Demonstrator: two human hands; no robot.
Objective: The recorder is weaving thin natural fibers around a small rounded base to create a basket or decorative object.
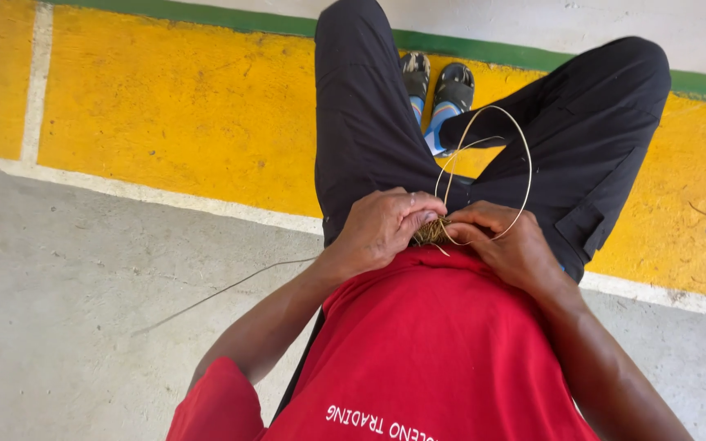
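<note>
My left hand point(386, 224) and my right hand point(504, 245) meet just above my red shirt, over my lap. Between their fingers sits a small bundle of dry straw-coloured fibres point(431, 233), pinched from both sides. A thin pale strand point(525, 163) rises from the bundle in a tall loop over my black trousers and curves back down to my right hand. A second smaller loop lies inside the first.
I am seated with legs apart in black trousers point(361, 122), feet in dark sandals point(437, 82) on a yellow painted floor point(181, 106) with a green stripe. A long thin fibre point(222, 294) trails across the grey concrete point(67, 310) at left.
</note>
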